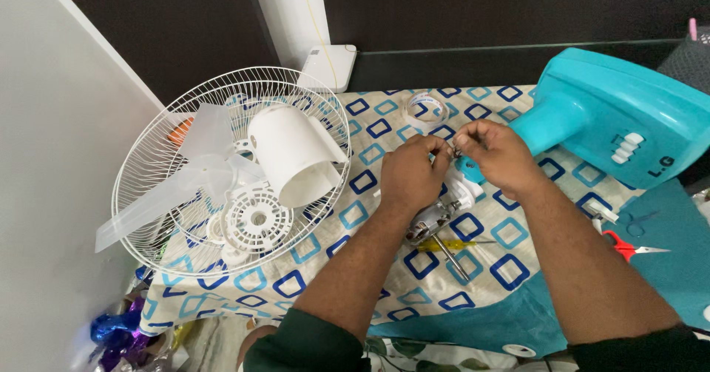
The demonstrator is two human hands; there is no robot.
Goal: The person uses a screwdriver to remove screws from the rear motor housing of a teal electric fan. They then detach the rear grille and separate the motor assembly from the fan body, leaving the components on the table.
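While both hands pinch something small, likely a wire, left hand (411, 174) and right hand (497, 150) meet fingertip-to-fingertip directly above the fan motor (438, 215), its shaft pointing toward the person.

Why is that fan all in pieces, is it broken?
It looks taken apart, not clearly broken. The wire grille lies flat, holding loose blades, a white housing on its side and a round cap. The bare motor lies under the left hand and right hand.
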